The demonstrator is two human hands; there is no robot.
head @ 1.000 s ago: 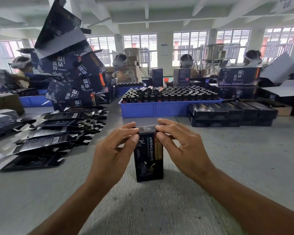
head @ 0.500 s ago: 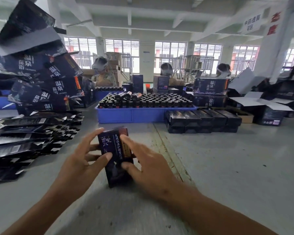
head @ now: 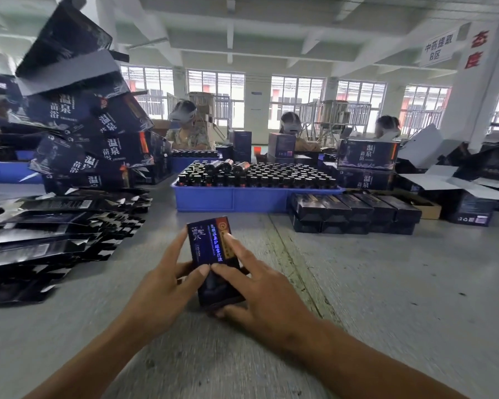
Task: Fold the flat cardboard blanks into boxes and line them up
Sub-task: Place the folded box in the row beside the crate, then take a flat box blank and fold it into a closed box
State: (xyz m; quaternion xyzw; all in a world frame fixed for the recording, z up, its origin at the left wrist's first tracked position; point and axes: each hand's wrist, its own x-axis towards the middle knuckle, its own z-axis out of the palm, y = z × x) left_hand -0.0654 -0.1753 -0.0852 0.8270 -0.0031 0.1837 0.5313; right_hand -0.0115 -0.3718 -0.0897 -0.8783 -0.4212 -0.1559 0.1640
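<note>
The flat cardboard blanks [head: 49,240] lie fanned in glossy black layers at the bench's [head: 386,298] left, likely kept within reach. In the middle the left hand [head: 167,289] grips the folded box [head: 213,260], thumb across its dark printed face, fingers [head: 177,243] along its left edge; the right hand [head: 260,292] pinches the other side, fingers curled, steadying it tilted above the grey surface. Farther right, finished boxes [head: 355,210] stand in a squared row.

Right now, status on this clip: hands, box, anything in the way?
Left hand and right hand both grip folded box. Row of finished boxes ahead right. Table between looks clear.
</note>
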